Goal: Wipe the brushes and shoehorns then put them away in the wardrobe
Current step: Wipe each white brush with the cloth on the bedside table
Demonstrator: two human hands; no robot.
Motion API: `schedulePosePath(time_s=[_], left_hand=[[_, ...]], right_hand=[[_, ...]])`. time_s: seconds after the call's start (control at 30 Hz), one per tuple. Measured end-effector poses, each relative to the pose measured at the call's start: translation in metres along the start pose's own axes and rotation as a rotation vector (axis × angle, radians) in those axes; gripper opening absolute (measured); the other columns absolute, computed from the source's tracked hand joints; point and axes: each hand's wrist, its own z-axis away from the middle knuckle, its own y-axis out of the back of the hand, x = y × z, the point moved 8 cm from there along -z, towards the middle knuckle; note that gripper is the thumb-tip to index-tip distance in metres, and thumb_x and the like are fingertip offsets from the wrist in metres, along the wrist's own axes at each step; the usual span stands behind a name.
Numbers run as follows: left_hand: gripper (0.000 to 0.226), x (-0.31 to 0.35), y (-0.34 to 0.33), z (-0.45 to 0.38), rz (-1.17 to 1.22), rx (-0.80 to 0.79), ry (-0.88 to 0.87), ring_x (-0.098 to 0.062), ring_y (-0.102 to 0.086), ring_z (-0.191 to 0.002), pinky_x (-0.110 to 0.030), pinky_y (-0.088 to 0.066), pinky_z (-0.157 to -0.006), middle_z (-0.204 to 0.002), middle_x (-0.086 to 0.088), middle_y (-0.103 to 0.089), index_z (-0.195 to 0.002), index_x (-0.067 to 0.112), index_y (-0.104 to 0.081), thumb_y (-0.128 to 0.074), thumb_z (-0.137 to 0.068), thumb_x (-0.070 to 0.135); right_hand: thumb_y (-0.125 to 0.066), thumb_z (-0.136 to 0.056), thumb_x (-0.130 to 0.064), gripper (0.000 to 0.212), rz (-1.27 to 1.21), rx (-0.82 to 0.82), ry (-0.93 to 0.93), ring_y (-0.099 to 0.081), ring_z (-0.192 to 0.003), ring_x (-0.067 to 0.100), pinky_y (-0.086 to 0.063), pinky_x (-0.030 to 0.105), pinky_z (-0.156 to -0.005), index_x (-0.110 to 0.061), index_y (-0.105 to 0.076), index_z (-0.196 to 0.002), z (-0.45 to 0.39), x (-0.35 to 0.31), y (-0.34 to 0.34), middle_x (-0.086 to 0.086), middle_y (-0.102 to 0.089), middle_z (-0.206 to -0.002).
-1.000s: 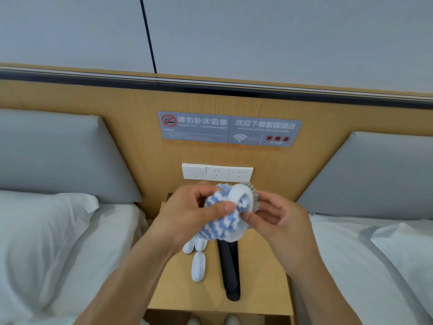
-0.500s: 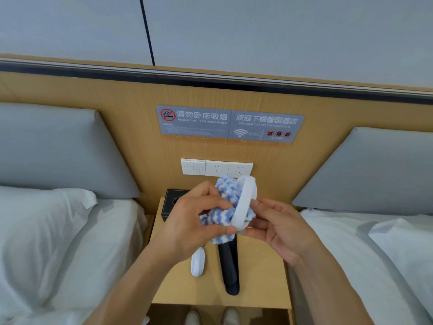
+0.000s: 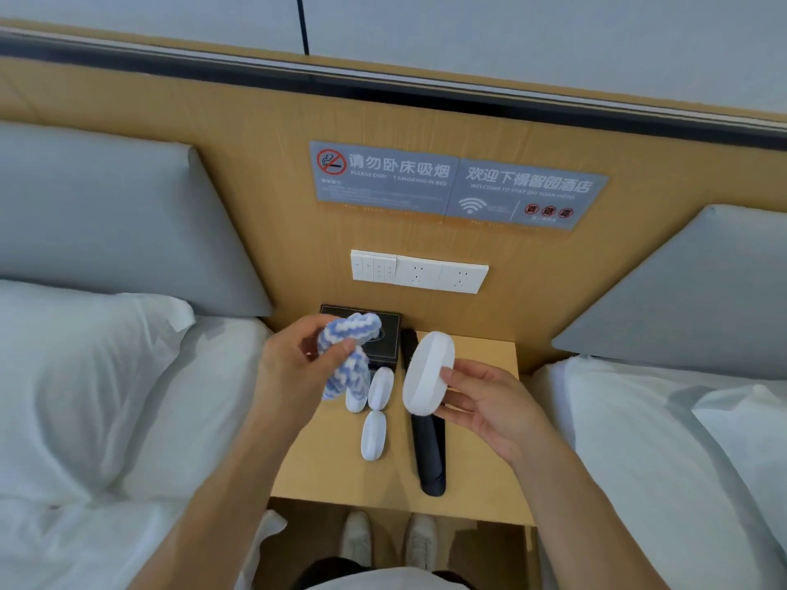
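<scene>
Between two beds with white pillows, a small wooden table (image 3: 477, 496) stands against a wood headboard panel that carries two grey signs (image 3: 455, 187) and one white strip of switches and sockets (image 3: 419, 272). One grey padded cushion leans on the panel at each side.

Above the table, the left hand (image 3: 294, 368) holds one blue-and-white cloth (image 3: 347, 355), its fingers and thumb pinched together on the bunched fabric, the rest of the cloth hanging down. The right hand (image 3: 481, 402) holds one white oval brush (image 3: 428, 374) by its edge, thumb on the smooth white back and the other fingers behind it; the bristle side faces away and cannot be seen. Cloth and brush are apart, with a clear gap between them.

On the table lie three small white oval brushes: two side by side (image 3: 380, 387), one of them partly hidden behind the hanging cloth, and a third (image 3: 373, 434) just in front of them. Beside these, to the right, one long black shoehorn (image 3: 430, 453) lies lengthwise, its far end passing behind the held brush. One black box (image 3: 383, 334) sits at the back of the table against the panel.

Below the table's near edge, two white shoes (image 3: 389, 538) show on the floor.
</scene>
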Motion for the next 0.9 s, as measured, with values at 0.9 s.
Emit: schedulePosePath(time_s=[0.9], left_hand=[[0.010, -0.230, 0.055, 0.058, -0.094, 0.306, 0.535, -0.007, -0.066, -0.073, -0.034, -0.056, -0.070, -0.079, 0.011, -0.068, -0.100, 0.017, -0.067, -0.065, -0.090, 0.018]], right_hand=[[-0.074, -0.089, -0.023, 0.038, 1.149, 0.247, -0.152, -0.066, -0.111, 0.027, -0.052, 0.028, -0.085, -0.007, -0.063, -0.122, -0.208, 0.208, -0.065, 0.011, -0.068, -0.122]])
